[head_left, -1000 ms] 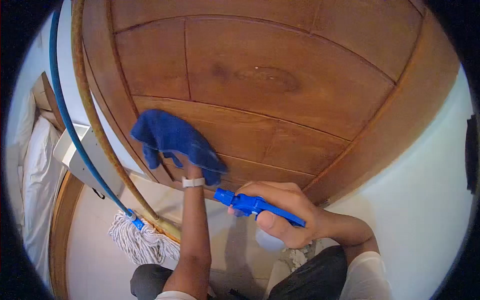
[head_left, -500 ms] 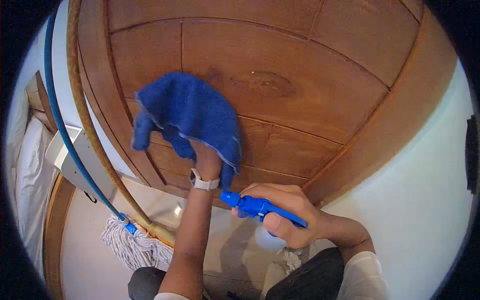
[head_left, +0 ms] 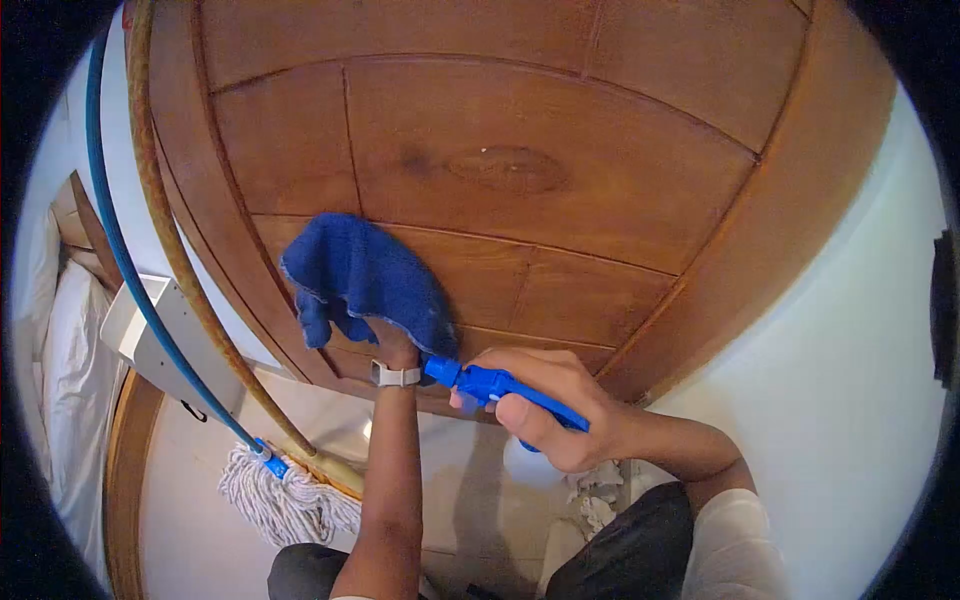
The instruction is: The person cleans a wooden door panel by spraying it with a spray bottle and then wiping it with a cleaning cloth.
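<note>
A blue cloth (head_left: 365, 275) lies against the lower left part of a brown wooden door (head_left: 600, 120). Beneath it is my left hand (head_left: 394, 345), its fingers hidden by the cloth; a watch with a light strap (head_left: 398, 376) is on that wrist. My right hand (head_left: 550, 405) is wrapped round the blue trigger head of a spray bottle (head_left: 490, 385), its nozzle pointing left, close to my left wrist. The bottle's pale body shows partly below the hand.
At the left, a blue pole and a brown pole (head_left: 165, 230) lean down to a white string mop (head_left: 285, 495) on the floor. Behind them stands a white box-like object (head_left: 150, 325). A white wall (head_left: 840, 400) is at the right. Crumpled white pieces (head_left: 597, 495) lie near my knee.
My left hand and the cloth have moved down the door. The view has shifted slightly, and my right hand with the spray bottle appears a little further left and higher.
</note>
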`<state>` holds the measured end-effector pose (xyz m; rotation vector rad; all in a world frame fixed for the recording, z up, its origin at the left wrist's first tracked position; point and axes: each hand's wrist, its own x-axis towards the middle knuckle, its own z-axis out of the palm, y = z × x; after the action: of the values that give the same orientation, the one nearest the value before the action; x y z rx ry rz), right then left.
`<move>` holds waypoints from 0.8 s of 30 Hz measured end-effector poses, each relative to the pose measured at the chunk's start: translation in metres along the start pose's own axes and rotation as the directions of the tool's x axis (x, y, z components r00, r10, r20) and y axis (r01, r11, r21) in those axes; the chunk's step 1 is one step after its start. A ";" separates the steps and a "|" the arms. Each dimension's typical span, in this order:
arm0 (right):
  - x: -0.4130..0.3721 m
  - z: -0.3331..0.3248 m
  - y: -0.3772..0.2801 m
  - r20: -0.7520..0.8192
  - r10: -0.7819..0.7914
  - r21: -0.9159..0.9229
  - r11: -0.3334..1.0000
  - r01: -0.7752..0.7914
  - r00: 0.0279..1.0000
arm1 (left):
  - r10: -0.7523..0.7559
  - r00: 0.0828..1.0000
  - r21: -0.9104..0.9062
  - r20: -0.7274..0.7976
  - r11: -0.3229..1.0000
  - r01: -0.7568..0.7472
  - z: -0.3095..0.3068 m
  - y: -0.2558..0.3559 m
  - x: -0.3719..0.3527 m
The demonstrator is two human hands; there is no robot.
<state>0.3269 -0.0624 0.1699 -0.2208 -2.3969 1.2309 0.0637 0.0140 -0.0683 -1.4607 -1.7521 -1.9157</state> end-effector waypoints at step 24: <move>0.037 -0.072 -0.034 -0.641 -0.192 0.133 0.926 0.354 0.743 | 0.222 0.975 0.063 -0.018 0.973 -0.220 -0.023 0.065 0.062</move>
<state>0.3280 -0.0178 0.2451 -0.1517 -1.6184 1.0851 0.0639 0.0044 0.0233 -1.5309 -1.5485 -1.7462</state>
